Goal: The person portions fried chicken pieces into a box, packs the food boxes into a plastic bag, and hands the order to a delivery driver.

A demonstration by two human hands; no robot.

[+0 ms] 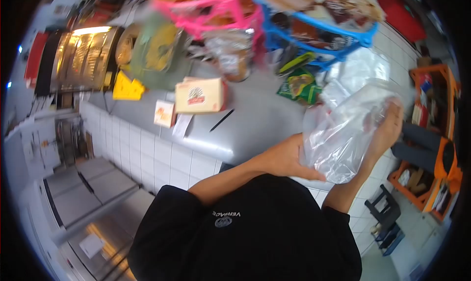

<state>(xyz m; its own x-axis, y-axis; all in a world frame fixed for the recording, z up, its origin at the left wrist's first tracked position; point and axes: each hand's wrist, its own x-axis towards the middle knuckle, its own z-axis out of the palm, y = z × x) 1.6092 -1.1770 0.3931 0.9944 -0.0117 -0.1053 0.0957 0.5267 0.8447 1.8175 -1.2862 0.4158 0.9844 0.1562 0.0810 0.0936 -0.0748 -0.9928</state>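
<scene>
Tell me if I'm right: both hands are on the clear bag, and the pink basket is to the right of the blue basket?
Not quite: the head view shows the pink basket left of the blue basket. The left hand and right hand are on the clear bag.

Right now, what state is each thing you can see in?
Clear bag: crumpled, between left hand and right hand; mouth unclear
Pink basket: filled
Blue basket: filled
Black pen: lying on counter
Glass cabinet: lit
</scene>
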